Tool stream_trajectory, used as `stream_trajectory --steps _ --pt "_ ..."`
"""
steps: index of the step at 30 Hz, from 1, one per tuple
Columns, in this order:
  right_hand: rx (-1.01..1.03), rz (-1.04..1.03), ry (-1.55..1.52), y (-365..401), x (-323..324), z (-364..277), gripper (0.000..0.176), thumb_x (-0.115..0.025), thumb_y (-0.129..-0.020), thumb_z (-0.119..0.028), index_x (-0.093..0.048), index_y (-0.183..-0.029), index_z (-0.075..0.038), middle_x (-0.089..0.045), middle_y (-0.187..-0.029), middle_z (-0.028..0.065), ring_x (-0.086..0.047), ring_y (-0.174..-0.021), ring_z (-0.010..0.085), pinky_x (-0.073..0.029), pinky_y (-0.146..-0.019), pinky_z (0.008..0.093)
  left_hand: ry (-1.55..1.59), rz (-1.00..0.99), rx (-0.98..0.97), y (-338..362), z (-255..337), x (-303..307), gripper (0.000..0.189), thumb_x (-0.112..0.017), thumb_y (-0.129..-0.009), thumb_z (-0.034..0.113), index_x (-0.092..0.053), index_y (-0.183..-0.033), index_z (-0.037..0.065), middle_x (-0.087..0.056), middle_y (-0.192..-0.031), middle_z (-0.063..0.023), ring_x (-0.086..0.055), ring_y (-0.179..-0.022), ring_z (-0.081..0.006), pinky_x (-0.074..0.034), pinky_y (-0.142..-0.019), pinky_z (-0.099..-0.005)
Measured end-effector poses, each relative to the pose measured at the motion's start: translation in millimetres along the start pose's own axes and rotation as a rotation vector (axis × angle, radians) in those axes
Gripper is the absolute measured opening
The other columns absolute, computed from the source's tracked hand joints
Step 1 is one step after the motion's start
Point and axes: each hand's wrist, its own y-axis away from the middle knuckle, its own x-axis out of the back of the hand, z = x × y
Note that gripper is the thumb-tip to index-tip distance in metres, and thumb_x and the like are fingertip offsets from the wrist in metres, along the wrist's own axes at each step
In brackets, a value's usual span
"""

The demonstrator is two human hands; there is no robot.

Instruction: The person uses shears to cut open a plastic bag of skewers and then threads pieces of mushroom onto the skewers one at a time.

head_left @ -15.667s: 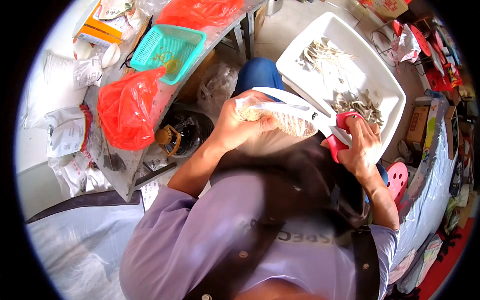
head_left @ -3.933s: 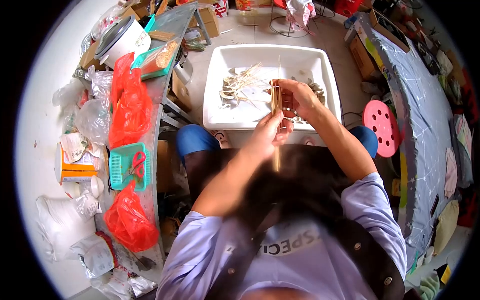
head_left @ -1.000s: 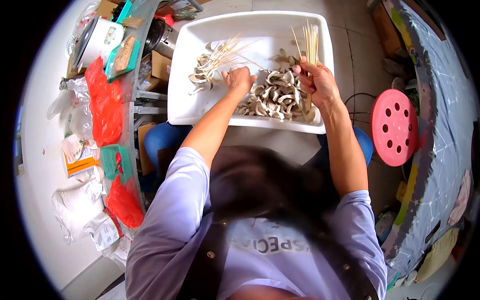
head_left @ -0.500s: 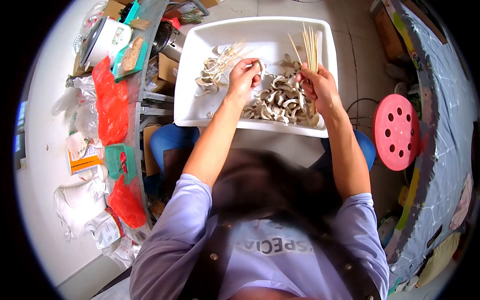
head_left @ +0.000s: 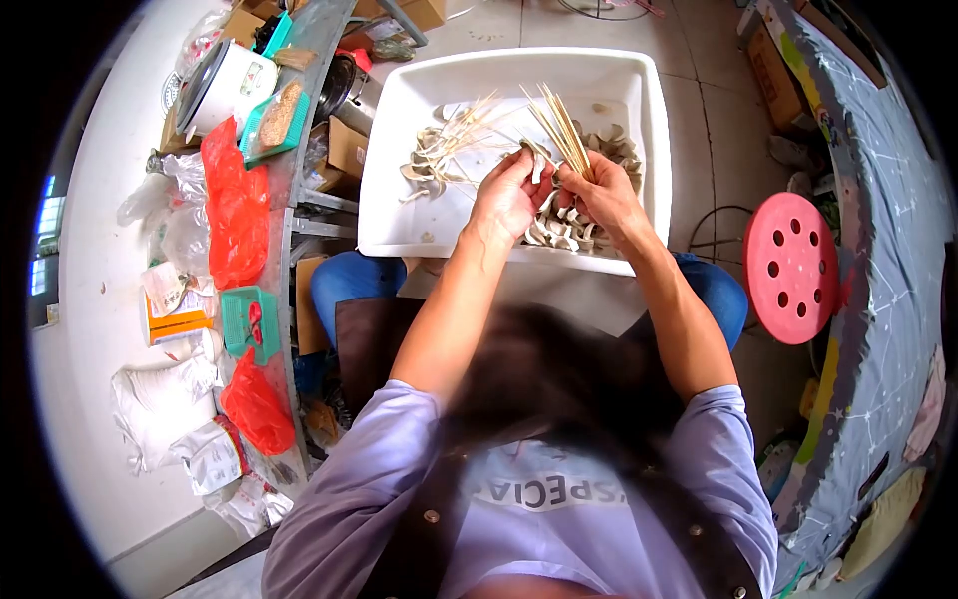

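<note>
My left hand (head_left: 507, 196) is closed, pinching a grey-white mushroom piece (head_left: 540, 160) that looks like oyster mushroom. Close beside it, my right hand (head_left: 611, 204) grips a bundle of thin bamboo skewers (head_left: 562, 128), their tips fanned up and to the left. Both hands are over a white plastic tub (head_left: 399, 235). A heap of loose mushroom pieces (head_left: 561, 232) lies in the tub beneath my right hand and is partly hidden by it. Toward the tub's left side rest several skewers with mushroom pieces (head_left: 436, 160) on them.
On the left stands a long table with a white pot (head_left: 238, 88), red plastic bags (head_left: 236, 215), a green basket (head_left: 249, 324) and packets. A red round stool (head_left: 791, 268) is at the right, beside a cloth-covered surface (head_left: 888, 280). Cardboard boxes (head_left: 346, 148) sit under the left table.
My right hand has moved left with the skewers, which now tilt left instead of standing upright. The two hands have come together, the mushroom piece between them. The view has shifted slightly.
</note>
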Motion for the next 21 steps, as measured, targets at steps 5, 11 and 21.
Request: stream_trajectory --steps 5,11,21 --pt "0.036 -0.006 -0.009 1.6 -2.1 0.2 0.017 -0.058 -0.092 -0.020 -0.060 -0.095 -0.004 -0.058 -0.064 -0.0005 -0.048 -0.056 0.0053 -0.038 -0.051 0.0221 -0.111 -0.101 -0.079 14.1 2.6 -11.3 0.019 -0.065 -0.089 0.021 -0.062 -0.103 0.010 -0.065 -0.093 -0.0017 -0.060 -0.083 -0.0141 -0.051 -0.075 -0.0292" --pt "0.037 0.090 -0.067 7.1 -3.9 -3.7 0.014 -0.059 -0.091 -0.018 -0.059 -0.094 -0.004 -0.058 -0.063 -0.0006 -0.048 -0.055 0.0055 -0.037 -0.051 0.0211 0.047 -0.006 -0.036 12.8 9.8 -7.4 0.027 -0.070 -0.084 0.022 -0.061 -0.108 0.012 -0.065 -0.097 0.0022 -0.059 -0.086 -0.0129 -0.049 -0.076 -0.0295" --pt "0.104 -0.016 0.141 7.0 -8.0 10.5 0.020 -0.058 -0.091 -0.023 -0.058 -0.089 -0.003 -0.058 -0.062 0.0014 -0.051 -0.057 0.0072 -0.039 -0.054 0.0242 0.277 -0.017 -0.116 17.1 39.3 2.1 0.025 -0.067 -0.086 0.016 -0.062 -0.109 0.008 -0.063 -0.105 -0.0021 -0.057 -0.092 -0.0154 -0.048 -0.076 -0.0298"
